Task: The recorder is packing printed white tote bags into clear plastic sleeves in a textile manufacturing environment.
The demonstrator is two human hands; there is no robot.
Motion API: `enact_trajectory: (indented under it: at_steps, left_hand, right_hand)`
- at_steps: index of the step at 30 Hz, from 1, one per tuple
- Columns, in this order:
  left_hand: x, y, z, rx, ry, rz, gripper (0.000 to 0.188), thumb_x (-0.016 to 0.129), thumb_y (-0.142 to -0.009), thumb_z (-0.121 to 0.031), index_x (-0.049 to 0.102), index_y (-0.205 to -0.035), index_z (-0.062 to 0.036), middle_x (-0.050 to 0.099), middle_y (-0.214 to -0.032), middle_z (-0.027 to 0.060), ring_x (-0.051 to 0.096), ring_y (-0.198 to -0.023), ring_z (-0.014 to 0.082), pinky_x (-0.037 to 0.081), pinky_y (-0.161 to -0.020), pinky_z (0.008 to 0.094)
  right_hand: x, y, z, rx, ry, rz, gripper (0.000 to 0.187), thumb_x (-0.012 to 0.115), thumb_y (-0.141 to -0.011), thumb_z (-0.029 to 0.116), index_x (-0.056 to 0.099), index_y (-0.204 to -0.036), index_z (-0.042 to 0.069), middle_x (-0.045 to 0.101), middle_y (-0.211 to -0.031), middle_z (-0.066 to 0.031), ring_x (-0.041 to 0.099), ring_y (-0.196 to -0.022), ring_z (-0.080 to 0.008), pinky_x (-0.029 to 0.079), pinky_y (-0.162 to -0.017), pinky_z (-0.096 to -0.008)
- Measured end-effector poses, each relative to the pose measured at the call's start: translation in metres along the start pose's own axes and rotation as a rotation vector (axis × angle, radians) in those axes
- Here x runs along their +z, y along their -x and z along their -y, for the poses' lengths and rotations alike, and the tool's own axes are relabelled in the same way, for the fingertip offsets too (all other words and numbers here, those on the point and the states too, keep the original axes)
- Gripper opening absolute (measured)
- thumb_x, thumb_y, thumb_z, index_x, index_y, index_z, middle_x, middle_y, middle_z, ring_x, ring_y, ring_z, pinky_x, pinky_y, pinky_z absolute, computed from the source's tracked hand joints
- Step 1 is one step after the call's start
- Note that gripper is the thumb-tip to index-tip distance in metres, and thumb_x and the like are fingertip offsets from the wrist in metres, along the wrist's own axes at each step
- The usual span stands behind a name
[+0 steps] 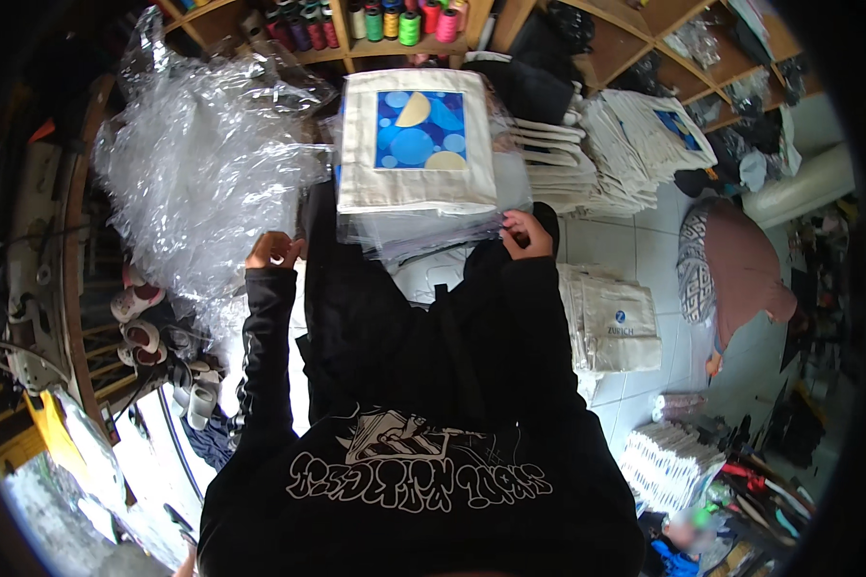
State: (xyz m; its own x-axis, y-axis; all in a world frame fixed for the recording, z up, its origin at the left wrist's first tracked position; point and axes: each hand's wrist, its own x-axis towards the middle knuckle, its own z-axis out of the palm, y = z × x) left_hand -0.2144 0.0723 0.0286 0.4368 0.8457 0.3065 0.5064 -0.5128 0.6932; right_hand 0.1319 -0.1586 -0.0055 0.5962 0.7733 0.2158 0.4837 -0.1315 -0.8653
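A folded cream canvas bag (356, 144) with a blue printed square of circles lies on a stack of clear plastic sleeves (404, 229) over my lap. At the stack's near right corner, my right hand (529, 235) is closed, thumb and fingers pinching the edge of a plastic sleeve. My left hand (275, 250) is curled shut to the left of my leg, beside a big crumpled heap of clear plastic (212, 163). Whether its fingers hold a bit of that plastic cannot be made out.
Piles of folded cream bags (635, 154) stand at the right, with a packed bundle (621, 322) on the tiled floor. Thread spools (409, 27) fill a wooden shelf ahead. Another person (741, 260) bends at the far right. Shoes (140, 300) sit at the left.
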Motion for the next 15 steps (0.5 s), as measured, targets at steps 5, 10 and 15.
enact_trajectory:
  at_steps: [5,10,15]
  left_hand:
    - [-0.023,-0.004,0.040,0.028,-0.098,0.082,0.041,0.079,-0.055,-0.009,0.052,-0.086,-0.0061,0.051,-0.082,0.0066,0.056,-0.069,0.0181,0.050,-0.061,0.0289]
    - [-0.006,-0.013,0.021,0.101,0.231,0.312,0.024,0.066,-0.072,0.001,0.057,-0.094,-0.0015,0.057,-0.093,0.0083,0.061,-0.085,0.0172,0.053,-0.071,0.0264]
    - [0.022,-0.029,0.002,0.430,0.113,0.271,0.030,0.067,-0.067,0.002,0.059,-0.095,-0.0036,0.056,-0.095,0.0106,0.059,-0.087,0.0258,0.050,-0.075,0.0317]
  right_hand:
    - [0.000,0.003,0.003,-0.004,0.046,0.002,0.036,0.065,-0.068,-0.001,0.057,-0.102,0.008,0.060,-0.083,-0.0041,0.058,-0.069,-0.0106,0.043,-0.060,-0.0227]
    - [0.005,-0.001,0.012,-0.001,0.053,0.029,0.037,0.066,-0.067,0.000,0.057,-0.103,0.009,0.059,-0.091,-0.0051,0.058,-0.070,-0.0125,0.043,-0.062,-0.0240]
    - [0.009,-0.007,0.017,-0.123,0.099,0.002,0.038,0.067,-0.066,0.000,0.057,-0.102,0.008,0.058,-0.094,-0.0065,0.058,-0.069,-0.0139,0.044,-0.062,-0.0247]
